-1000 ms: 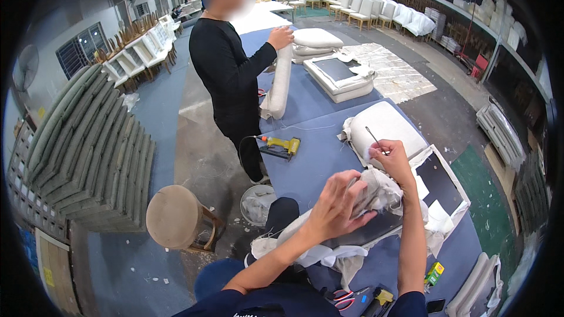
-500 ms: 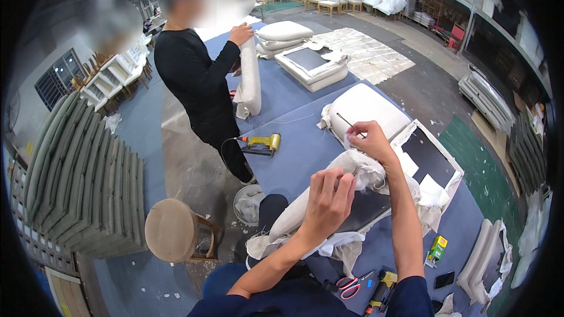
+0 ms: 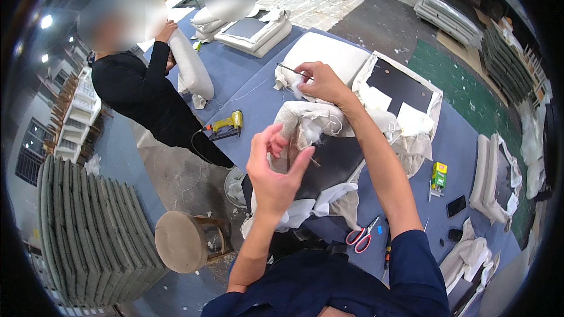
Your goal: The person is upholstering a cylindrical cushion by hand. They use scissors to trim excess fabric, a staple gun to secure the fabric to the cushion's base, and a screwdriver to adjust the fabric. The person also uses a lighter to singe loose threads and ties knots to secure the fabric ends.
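Note:
In front of me lies an upholstered beige chair seat [image 3: 291, 118], its dark backing panel [image 3: 338, 155] facing up. White stuffing [image 3: 312, 132] shows at its open corner, where the fabric is gathered loosely. My left hand [image 3: 273, 170] is raised over the near side of that corner, thumb and fingers spread, with nothing in them. Beyond the corner, my right hand [image 3: 323, 84] pinches a thin dark metal rod [image 3: 288, 70] that points left. A wisp of white stuffing [image 3: 297, 88] hangs at the same fingers.
A finished-looking pale cushion [image 3: 323, 56] and another open seat panel [image 3: 400, 82] lie behind. Left on the blue table sits a yellow staple gun [image 3: 228, 123]. Scissors [image 3: 361, 236], a small green-yellow box [image 3: 438, 175] and a phone [image 3: 456, 206] lie right. A co-worker [image 3: 138, 85] handles a cushion.
My left hand has gone from curled fingers to spread ones. My right hand still pinches the rod, with the stuffing wisp beside it. The whole view has shifted.

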The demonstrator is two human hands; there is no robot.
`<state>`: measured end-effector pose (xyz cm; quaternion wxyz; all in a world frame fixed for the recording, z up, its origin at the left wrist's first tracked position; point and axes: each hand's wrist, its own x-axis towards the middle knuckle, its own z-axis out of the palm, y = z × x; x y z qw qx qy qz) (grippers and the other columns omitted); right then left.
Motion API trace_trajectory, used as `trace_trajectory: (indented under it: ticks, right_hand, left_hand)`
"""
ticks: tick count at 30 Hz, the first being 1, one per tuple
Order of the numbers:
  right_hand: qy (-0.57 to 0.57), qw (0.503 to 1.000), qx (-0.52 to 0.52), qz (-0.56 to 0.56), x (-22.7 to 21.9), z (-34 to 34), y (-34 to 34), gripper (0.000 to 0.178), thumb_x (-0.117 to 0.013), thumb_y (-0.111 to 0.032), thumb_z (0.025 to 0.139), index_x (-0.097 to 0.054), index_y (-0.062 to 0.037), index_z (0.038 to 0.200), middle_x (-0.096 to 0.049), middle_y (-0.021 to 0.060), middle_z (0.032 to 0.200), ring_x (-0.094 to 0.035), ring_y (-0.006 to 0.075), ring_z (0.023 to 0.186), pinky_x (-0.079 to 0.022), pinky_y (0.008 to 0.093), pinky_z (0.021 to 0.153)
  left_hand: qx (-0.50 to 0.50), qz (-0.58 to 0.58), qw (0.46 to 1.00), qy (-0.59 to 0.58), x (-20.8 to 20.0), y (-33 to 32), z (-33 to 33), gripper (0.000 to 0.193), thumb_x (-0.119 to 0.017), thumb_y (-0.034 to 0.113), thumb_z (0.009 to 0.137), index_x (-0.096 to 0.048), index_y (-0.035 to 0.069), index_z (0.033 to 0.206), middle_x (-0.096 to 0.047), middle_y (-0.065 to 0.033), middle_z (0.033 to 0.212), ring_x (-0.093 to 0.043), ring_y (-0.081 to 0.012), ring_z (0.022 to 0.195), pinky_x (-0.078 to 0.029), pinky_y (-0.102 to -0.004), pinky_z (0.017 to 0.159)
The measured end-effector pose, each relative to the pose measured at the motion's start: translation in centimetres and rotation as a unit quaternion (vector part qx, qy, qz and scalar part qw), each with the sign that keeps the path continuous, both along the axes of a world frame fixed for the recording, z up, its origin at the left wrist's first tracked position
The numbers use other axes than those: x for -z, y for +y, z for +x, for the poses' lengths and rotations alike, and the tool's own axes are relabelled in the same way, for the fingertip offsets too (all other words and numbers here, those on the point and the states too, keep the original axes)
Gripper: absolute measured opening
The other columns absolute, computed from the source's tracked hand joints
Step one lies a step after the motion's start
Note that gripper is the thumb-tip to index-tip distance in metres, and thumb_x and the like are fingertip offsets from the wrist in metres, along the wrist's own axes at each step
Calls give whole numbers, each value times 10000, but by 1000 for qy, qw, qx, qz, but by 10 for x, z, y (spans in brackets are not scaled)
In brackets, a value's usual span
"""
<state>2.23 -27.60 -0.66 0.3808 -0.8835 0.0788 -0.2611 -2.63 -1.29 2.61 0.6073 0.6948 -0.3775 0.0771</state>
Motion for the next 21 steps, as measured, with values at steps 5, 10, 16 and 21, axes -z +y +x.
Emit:
trace_trajectory:
  ticks: [5,10,16,21]
  right_hand:
    - [-17,1000,-8,0,-8,3,12,263,-738,-103,745,-745,39,966,-722,182,791,-715,257,762,-552,349,720]
    - [-84,995,30,-32,-9,-5,0,266,-745,-107,775,-745,31,1001,-732,164,839,-700,239,737,-544,345,687]
    - [-296,946,99,88,-70,-42,39,208,-742,-107,889,-723,35,1041,-674,32,779,-566,44,655,-474,226,563]
    - [-306,925,154,162,-101,-115,111,172,-744,-102,902,-731,40,997,-643,-9,720,-508,3,576,-416,208,496]
  left_hand:
    - [-127,17,968,-215,24,-12,-2,500,-828,18,743,-605,27,1190,-542,-122,1046,-511,-330,978,-459,-393,854]
    - [-76,27,955,-284,21,-5,6,312,-711,-79,789,-639,9,1079,-615,-146,1075,-570,-330,933,-487,-392,807]
    - [-16,3,978,-210,1,-4,16,176,-592,-99,885,-616,3,1026,-642,-83,858,-593,-247,719,-474,-304,682]
    - [88,-36,990,104,-5,-14,38,120,-617,124,1025,-563,22,993,-513,61,792,-407,1,706,-323,-184,582]
